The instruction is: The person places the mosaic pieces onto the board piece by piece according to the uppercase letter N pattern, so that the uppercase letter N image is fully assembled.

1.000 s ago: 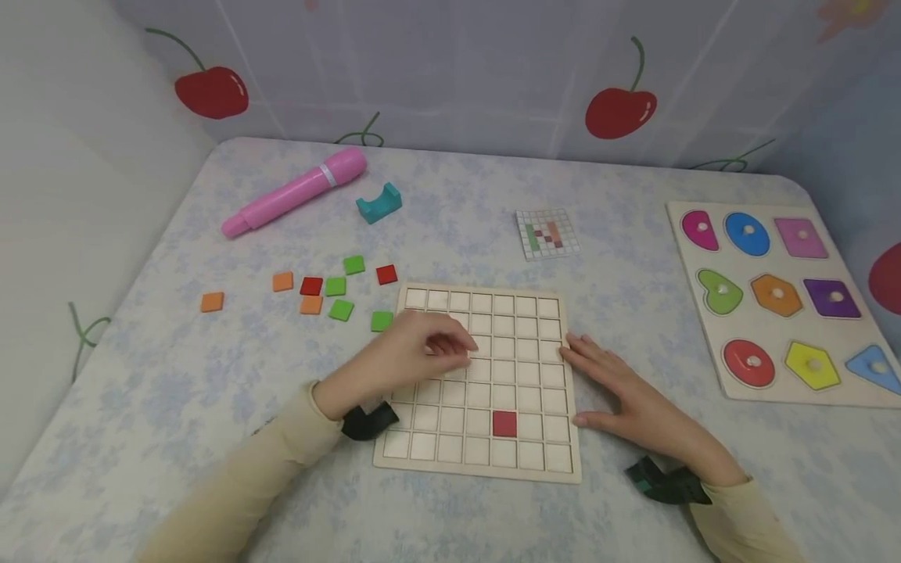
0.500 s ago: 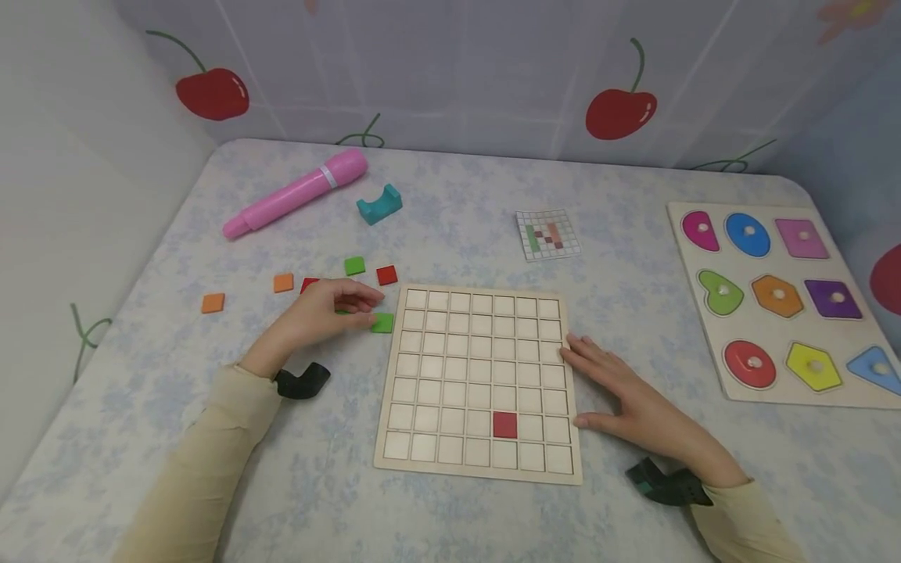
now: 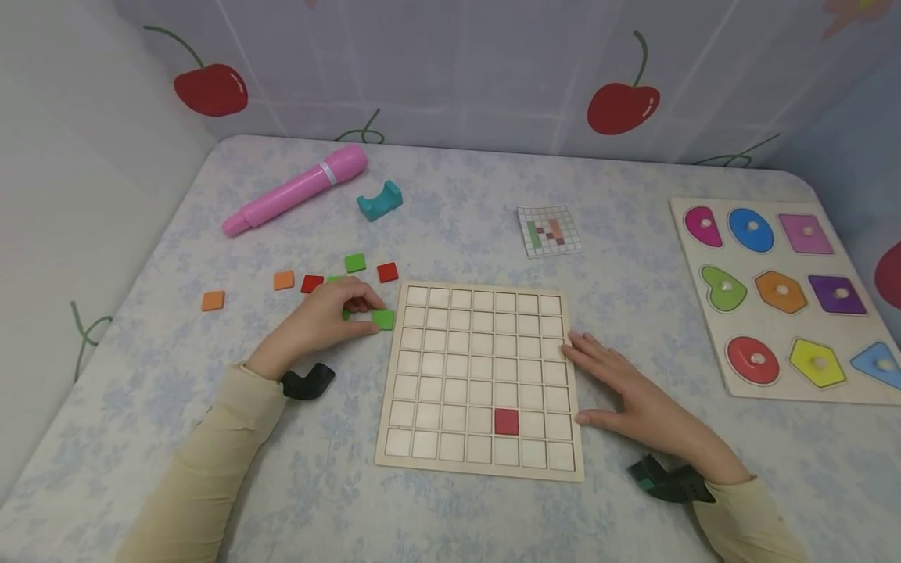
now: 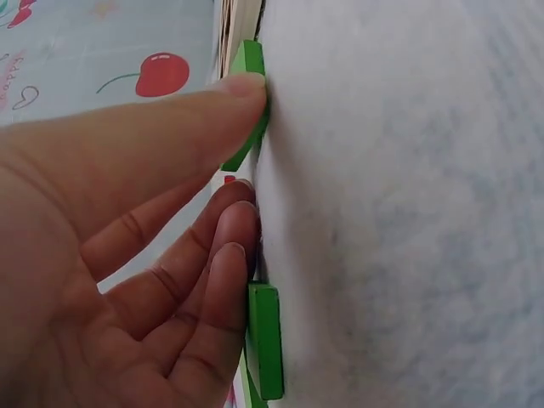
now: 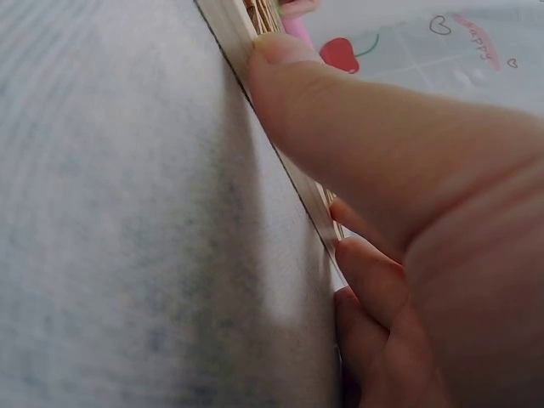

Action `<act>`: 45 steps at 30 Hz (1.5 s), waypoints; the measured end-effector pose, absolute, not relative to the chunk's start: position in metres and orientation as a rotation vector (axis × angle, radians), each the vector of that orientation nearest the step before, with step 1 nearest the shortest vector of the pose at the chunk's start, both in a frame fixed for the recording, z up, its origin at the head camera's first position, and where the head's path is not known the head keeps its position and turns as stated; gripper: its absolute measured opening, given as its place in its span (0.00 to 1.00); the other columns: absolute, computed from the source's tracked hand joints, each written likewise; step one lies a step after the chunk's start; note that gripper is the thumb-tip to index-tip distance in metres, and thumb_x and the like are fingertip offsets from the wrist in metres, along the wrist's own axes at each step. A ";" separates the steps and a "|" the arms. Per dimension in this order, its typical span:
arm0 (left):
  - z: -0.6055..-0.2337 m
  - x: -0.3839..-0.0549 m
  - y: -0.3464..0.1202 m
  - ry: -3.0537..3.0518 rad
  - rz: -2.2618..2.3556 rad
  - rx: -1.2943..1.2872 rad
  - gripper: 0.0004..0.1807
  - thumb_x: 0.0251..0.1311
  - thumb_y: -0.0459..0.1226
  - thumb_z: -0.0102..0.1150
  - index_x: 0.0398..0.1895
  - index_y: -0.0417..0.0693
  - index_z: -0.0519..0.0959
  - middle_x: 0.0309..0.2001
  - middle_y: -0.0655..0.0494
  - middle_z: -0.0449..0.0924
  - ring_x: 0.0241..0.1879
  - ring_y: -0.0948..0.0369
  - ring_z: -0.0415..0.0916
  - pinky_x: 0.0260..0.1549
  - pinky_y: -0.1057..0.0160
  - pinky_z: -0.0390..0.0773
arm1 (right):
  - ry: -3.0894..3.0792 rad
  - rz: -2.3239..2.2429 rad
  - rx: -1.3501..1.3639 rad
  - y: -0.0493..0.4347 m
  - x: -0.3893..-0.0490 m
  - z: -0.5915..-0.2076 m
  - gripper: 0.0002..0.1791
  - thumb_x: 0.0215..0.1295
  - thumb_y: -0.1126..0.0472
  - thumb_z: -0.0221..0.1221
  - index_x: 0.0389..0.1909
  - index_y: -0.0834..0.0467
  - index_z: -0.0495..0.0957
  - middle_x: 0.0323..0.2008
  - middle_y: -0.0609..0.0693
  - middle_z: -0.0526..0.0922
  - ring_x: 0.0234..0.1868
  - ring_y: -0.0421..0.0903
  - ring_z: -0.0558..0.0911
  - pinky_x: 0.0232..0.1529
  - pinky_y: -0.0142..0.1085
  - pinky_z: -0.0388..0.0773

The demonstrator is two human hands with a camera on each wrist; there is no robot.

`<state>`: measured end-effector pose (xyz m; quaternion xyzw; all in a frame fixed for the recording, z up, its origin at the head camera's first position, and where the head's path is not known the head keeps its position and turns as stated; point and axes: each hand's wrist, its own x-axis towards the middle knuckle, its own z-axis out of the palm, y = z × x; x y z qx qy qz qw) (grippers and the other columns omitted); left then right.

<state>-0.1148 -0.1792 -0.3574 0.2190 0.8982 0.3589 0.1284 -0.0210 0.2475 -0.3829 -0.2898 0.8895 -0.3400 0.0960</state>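
Note:
My left hand (image 3: 327,317) pinches a square green tile (image 3: 383,320) between thumb and fingers, close beside the left edge of a wooden grid board (image 3: 479,471). In the left wrist view the thumb covers part of that green tile (image 4: 248,64), and another green tile (image 4: 265,340) stands out by the curled outer fingers. One red tile (image 3: 507,422) sits in a cell near the board's front. My right hand (image 3: 637,403) rests along the right edge of the board, fingers extended, with the thumb (image 5: 289,72) touching its side.
Left of the board lie loose tiles, among them orange (image 3: 213,301), red (image 3: 388,272) and green (image 3: 355,263). Behind it are a small grid pattern card (image 3: 539,245), a teal curved block (image 3: 380,202) and a pink rod (image 3: 285,199). A shape-puzzle board (image 3: 746,320) lies at the right.
My left hand has moved left from above the grid board to the loose tiles, and its thumb and fingers have closed on the green tile. The right hand has stayed in place.

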 end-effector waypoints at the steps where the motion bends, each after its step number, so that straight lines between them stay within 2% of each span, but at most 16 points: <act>1: -0.357 -0.114 -0.179 2.610 1.049 0.631 0.13 0.49 0.30 0.70 0.39 0.42 0.80 0.38 0.54 0.75 0.38 0.58 0.72 0.42 0.58 0.73 | 2.636 -1.009 -0.863 0.247 -0.021 -0.383 0.46 0.52 0.53 0.68 0.71 0.54 0.56 0.71 0.53 0.52 0.71 0.51 0.47 0.67 0.40 0.43; 11: -0.351 -0.107 -0.175 2.647 1.128 0.599 0.07 0.52 0.29 0.66 0.30 0.48 0.79 0.30 0.59 0.79 0.31 0.61 0.75 0.34 0.59 0.74 | 2.631 -1.020 -0.883 0.247 -0.022 -0.383 0.46 0.53 0.54 0.68 0.71 0.55 0.56 0.71 0.53 0.52 0.71 0.51 0.47 0.66 0.36 0.40; 14: -0.346 -0.103 -0.171 2.630 1.221 0.575 0.05 0.54 0.30 0.66 0.30 0.48 0.80 0.31 0.60 0.79 0.31 0.62 0.76 0.35 0.60 0.75 | 2.626 -1.022 -0.885 0.248 -0.022 -0.383 0.46 0.53 0.54 0.68 0.71 0.55 0.56 0.71 0.53 0.51 0.71 0.52 0.46 0.66 0.35 0.39; 20: -0.340 -0.095 -0.145 2.403 1.438 0.615 0.02 0.56 0.31 0.64 0.32 0.45 0.81 0.32 0.57 0.80 0.31 0.61 0.78 0.36 0.60 0.77 | 2.635 -1.012 -0.859 0.250 -0.020 -0.383 0.46 0.53 0.54 0.68 0.71 0.54 0.56 0.71 0.53 0.52 0.71 0.52 0.47 0.67 0.42 0.43; 27: -0.347 -0.088 -0.120 2.324 1.288 0.745 0.02 0.57 0.31 0.62 0.33 0.44 0.80 0.29 0.60 0.79 0.30 0.64 0.76 0.32 0.63 0.76 | 2.629 -1.013 -0.861 0.248 -0.021 -0.385 0.46 0.53 0.53 0.68 0.71 0.54 0.56 0.71 0.53 0.51 0.70 0.53 0.47 0.66 0.45 0.45; 36: -0.352 -0.086 -0.118 2.341 1.162 0.828 0.02 0.59 0.34 0.61 0.31 0.44 0.80 0.26 0.61 0.78 0.26 0.65 0.74 0.29 0.65 0.75 | 2.629 -1.010 -0.862 0.249 -0.021 -0.384 0.46 0.53 0.53 0.68 0.71 0.54 0.56 0.71 0.53 0.51 0.71 0.52 0.46 0.67 0.46 0.41; 39: -0.353 -0.087 -0.120 2.350 1.163 0.848 0.01 0.59 0.33 0.61 0.31 0.46 0.81 0.27 0.61 0.78 0.27 0.66 0.74 0.29 0.65 0.75 | 2.630 -1.007 -0.866 0.249 -0.021 -0.384 0.46 0.54 0.53 0.68 0.71 0.53 0.56 0.71 0.53 0.51 0.71 0.52 0.46 0.66 0.46 0.42; 45: -0.355 -0.087 -0.120 2.370 1.159 0.904 0.04 0.56 0.30 0.63 0.29 0.48 0.81 0.26 0.63 0.76 0.27 0.65 0.71 0.29 0.65 0.74 | 2.634 -1.008 -0.863 0.248 -0.021 -0.384 0.46 0.53 0.53 0.68 0.71 0.53 0.56 0.71 0.53 0.52 0.71 0.52 0.46 0.66 0.48 0.42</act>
